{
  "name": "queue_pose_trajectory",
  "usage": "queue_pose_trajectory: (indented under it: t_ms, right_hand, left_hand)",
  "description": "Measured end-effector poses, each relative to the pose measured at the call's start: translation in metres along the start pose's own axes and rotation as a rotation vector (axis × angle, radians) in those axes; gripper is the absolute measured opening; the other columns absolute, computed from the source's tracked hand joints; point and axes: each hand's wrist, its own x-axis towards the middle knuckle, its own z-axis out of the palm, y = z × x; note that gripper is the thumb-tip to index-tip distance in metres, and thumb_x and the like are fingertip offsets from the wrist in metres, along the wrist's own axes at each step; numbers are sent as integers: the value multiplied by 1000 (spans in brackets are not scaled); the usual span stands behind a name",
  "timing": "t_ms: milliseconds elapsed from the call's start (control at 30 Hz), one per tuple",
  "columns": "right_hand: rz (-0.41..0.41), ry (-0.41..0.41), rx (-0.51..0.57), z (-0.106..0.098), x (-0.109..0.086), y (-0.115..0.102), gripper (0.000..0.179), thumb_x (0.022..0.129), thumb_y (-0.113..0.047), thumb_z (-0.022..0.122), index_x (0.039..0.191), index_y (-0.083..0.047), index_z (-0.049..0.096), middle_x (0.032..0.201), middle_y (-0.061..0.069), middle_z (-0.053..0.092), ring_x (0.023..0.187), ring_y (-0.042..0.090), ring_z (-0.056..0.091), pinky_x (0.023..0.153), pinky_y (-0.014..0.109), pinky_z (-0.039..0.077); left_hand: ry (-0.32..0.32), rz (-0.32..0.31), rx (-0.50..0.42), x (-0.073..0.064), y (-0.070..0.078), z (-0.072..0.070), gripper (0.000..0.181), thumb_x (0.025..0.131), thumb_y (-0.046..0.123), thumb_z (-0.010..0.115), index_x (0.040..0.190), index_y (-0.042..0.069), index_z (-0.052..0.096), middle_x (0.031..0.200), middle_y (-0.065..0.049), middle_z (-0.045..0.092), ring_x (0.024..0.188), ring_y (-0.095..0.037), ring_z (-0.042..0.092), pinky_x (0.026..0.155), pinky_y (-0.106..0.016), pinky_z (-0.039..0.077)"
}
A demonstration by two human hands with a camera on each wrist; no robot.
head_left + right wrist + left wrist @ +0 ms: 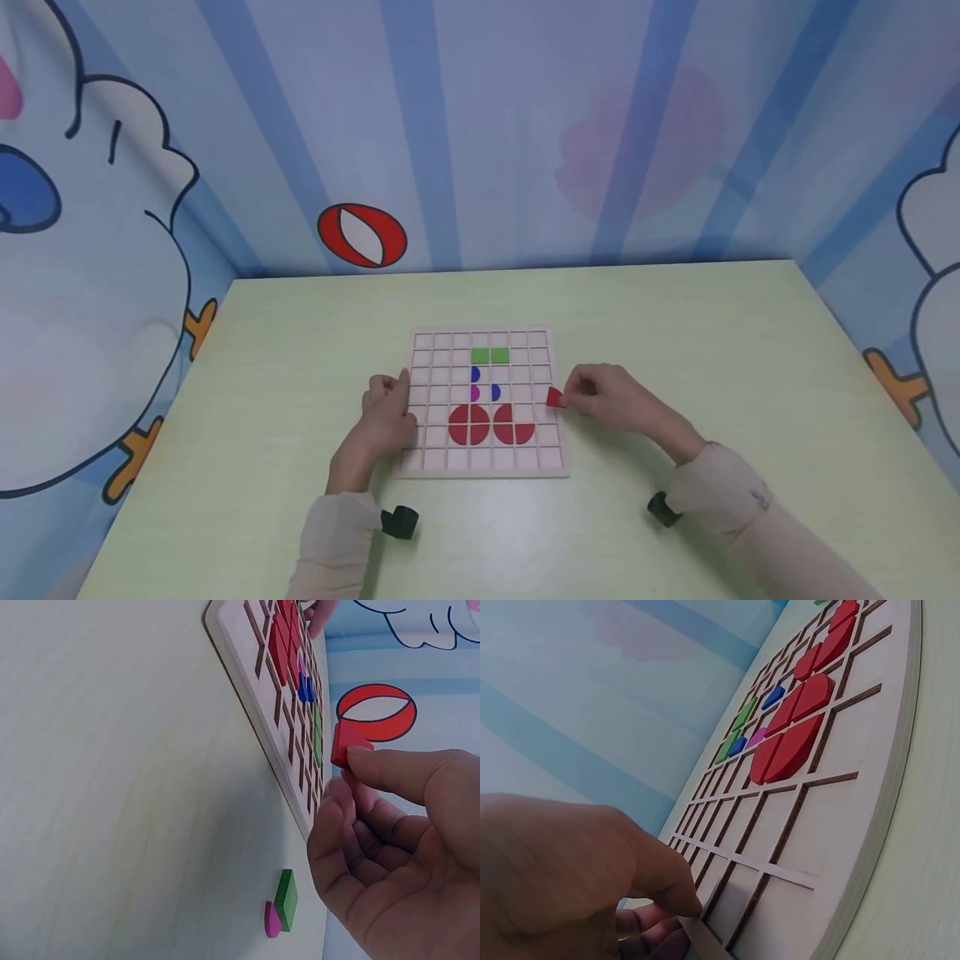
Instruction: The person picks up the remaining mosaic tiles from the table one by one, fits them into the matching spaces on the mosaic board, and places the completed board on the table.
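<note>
A pale square grid board (442,458) lies on the table. My left hand (386,417) holds its left edge, the thumb (671,889) on the rim and some fingers partly hidden behind it. Just off the board's right edge, my right hand (611,400) pinches a red block (342,745) between thumb and fingertips. Red quarter pieces in the board form a full circle (459,435) and, right of it, three quarters of another (504,435). Higher up sit two green squares (480,356), two blue half-rounds (476,374) and a magenta half-round (475,392).
In the right wrist view, a green block (286,900) and a magenta half-round (271,920) lie on the table, close to the right hand. The light table (300,333) meets a blue striped wall (517,150) at the back, with painted figures on both sides.
</note>
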Motion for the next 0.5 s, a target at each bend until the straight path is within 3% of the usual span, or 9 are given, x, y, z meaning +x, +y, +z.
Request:
queue_pose_trajectory:
  t_ms: [500]
  right_hand:
    - [59,-32,-12,12,11,-12,8,89,-18,65,86,-11,64,79,3,59,72,17,52,65,28,42]
  left_hand:
    - [0,1,2,1,-2,1,71,92,4,44,154,8,10,140,-15,18,121,-30,24,94,-47,40]
